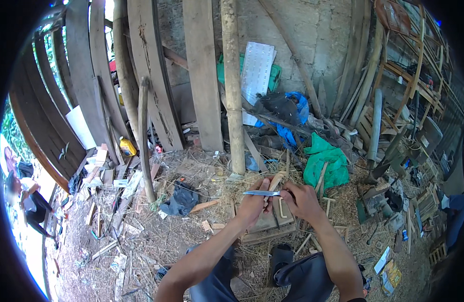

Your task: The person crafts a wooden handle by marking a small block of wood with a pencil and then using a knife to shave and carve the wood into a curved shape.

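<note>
A knife (261,193) lies crosswise in front of me, its bright blade pointing left. My right hand (303,200) is closed round its handle, which is mostly hidden by the fingers. In my left hand (252,207) is a pale piece of wood (277,179), gripped below the blade and slanting up to the right. Whether the edge touches the wood cannot be made out. Beneath both hands, a low wooden block (267,235) rests on the ground before my feet, with a thin dark stick-like thing and a pale bent piece on it.
Wood scraps and straw litter the ground. A green plastic sheet (326,163) lies beyond my right hand, and a black plastic bag (180,198) lies to the left. An upright pole (234,90) stands ahead. Another person (31,201) is at the far left; a blue-clad leg (457,216) shows at the right.
</note>
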### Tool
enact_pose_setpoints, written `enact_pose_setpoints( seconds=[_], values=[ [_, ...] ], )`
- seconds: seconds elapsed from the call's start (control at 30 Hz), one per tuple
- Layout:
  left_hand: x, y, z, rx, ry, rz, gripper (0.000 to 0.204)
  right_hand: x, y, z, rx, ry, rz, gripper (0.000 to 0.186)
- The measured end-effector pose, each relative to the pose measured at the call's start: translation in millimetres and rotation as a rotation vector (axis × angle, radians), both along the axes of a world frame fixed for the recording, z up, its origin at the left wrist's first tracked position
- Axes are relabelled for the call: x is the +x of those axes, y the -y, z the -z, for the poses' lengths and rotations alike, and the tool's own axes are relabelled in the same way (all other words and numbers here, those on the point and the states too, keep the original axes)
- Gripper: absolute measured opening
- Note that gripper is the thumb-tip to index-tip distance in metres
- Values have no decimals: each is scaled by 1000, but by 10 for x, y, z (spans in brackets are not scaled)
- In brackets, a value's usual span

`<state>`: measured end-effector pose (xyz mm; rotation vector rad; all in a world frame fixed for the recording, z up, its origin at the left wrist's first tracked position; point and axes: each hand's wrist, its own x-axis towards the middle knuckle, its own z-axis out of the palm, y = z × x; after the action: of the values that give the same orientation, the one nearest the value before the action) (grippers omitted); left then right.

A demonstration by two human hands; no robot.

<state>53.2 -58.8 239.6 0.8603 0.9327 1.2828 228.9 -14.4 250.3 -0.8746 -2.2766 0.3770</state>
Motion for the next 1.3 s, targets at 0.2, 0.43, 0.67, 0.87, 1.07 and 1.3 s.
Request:
enact_pose_setpoints(
  seconds=[0.2,0.43,0.67,0.87,1.07,1.3],
  values=[
    [-18,-19,56,-16,156,120,43,24,-28,102,219,13,-54,31],
    [29,18,91,-51,237,51,40,43,-121,185,297,61,3,35],
    [52,-58,76,-64,285,-17,30,148,-333,277,405,79,84,36],
    [82,-7,70,-91,349,-55,20,225,-366,270,335,67,276,34],
    [47,-99,164,-84,202,-172,22,-76,-114,307,233,20,141,30],
    [-18,-95,302,-163,127,-86,20,-2,-277,390,204,120,198,33]
  ],
)
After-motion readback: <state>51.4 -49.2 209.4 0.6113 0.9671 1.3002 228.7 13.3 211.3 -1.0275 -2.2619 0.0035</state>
